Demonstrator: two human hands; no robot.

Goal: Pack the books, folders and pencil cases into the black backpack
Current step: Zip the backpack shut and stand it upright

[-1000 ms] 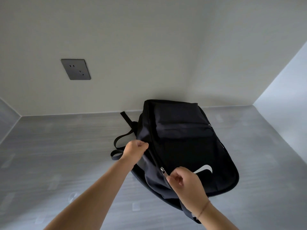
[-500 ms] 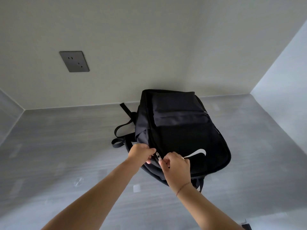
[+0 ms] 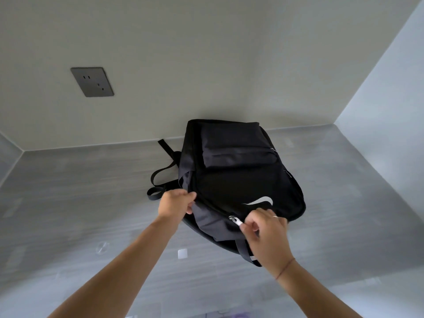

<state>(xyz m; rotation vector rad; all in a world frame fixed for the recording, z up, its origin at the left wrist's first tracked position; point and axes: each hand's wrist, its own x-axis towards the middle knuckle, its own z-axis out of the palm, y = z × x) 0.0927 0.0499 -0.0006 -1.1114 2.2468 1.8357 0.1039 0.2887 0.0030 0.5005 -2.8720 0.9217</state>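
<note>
A black backpack (image 3: 241,171) with a white swoosh lies face up on the grey desk (image 3: 68,203), its top end toward me. My left hand (image 3: 175,204) pinches the fabric at the bag's left side beside the zip line. My right hand (image 3: 267,235) grips the silver zipper pull (image 3: 235,220) near the bag's top corner. The zip looks shut along the left side. No books, folders or pencil cases show clearly; only a purple sliver (image 3: 238,315) peeks in at the bottom edge.
A dark wall socket (image 3: 92,81) sits on the back wall, upper left. Walls close the desk at the back and on both sides. Shoulder straps (image 3: 160,177) spill out left of the bag. A small white square (image 3: 182,253) lies on the desk.
My right hand has slid the zipper pull back toward me and to the right, away from my left hand. My left hand keeps its hold on the fabric.
</note>
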